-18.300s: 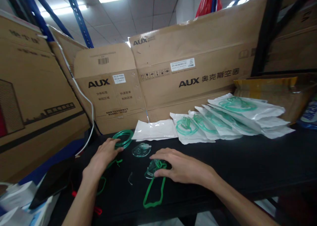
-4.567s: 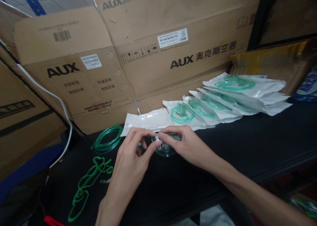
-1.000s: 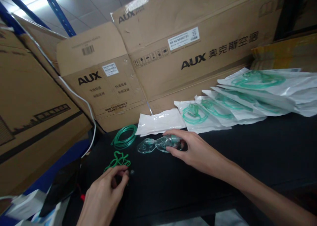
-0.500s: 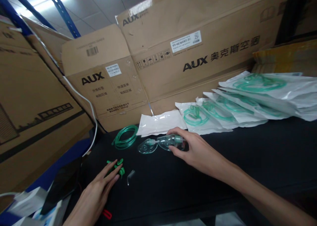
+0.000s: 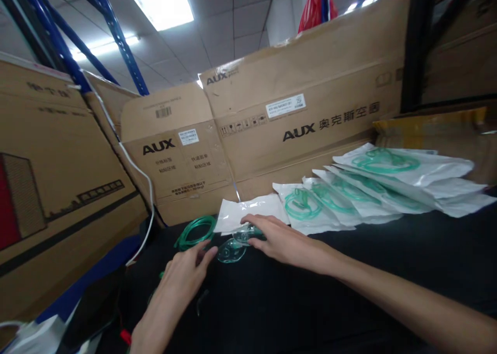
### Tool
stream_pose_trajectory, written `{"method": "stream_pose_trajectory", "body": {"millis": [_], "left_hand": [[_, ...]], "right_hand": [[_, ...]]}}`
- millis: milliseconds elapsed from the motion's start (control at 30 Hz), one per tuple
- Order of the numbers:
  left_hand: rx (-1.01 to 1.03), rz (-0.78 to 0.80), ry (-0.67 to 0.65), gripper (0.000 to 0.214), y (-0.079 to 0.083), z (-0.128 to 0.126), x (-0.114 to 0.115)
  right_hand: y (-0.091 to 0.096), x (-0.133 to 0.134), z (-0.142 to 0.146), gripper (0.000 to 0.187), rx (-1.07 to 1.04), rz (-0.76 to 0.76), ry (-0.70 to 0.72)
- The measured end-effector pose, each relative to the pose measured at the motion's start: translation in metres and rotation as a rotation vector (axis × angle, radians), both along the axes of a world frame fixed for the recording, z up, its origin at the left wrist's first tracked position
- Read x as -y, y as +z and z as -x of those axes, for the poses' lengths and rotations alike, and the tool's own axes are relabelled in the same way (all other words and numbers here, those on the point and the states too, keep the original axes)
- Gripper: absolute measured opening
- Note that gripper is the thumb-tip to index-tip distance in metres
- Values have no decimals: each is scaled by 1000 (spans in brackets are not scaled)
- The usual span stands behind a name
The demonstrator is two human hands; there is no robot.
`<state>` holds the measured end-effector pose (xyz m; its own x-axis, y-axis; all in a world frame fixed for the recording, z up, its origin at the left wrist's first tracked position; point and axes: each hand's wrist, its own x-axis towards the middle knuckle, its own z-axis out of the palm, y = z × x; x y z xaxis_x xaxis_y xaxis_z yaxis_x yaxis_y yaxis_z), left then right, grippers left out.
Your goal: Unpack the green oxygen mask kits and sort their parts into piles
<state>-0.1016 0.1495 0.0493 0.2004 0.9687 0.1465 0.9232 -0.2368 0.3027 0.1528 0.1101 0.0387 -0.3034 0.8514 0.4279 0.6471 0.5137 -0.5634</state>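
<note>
Clear mask on black tabletop, cardboard behind, bright ceiling light

"What shows of the person's body at seven o'clock?"
"A bare left hand with slim fingers, joining a bare left forearm."
"And towards four?"
"The right forearm, long, slender and smooth in outline, bare all the way to the edge of view. The right hand, at five o'clock, is bare too."
"The nails?"
"Too small to make out."
</note>
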Motion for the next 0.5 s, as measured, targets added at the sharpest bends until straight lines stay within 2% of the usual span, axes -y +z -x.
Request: {"method": "stream_pose_trajectory", "body": {"millis": [67,200,333,500], "left_hand": [[23,39,-6,57,-2,-6,-13],[88,87,-121,51,-11,-9,-30],[162,91,-206,48,-13,-8,-31],[238,99,-224,46,-11,-5,-28]], "right_hand": [[-3,-11,6,43,25,-4,16],[-18,-22,15,40,63,18,28],[-29,-24,17,38,81,-2,44],[-30,-24,21,33,133,-58,83]]}}
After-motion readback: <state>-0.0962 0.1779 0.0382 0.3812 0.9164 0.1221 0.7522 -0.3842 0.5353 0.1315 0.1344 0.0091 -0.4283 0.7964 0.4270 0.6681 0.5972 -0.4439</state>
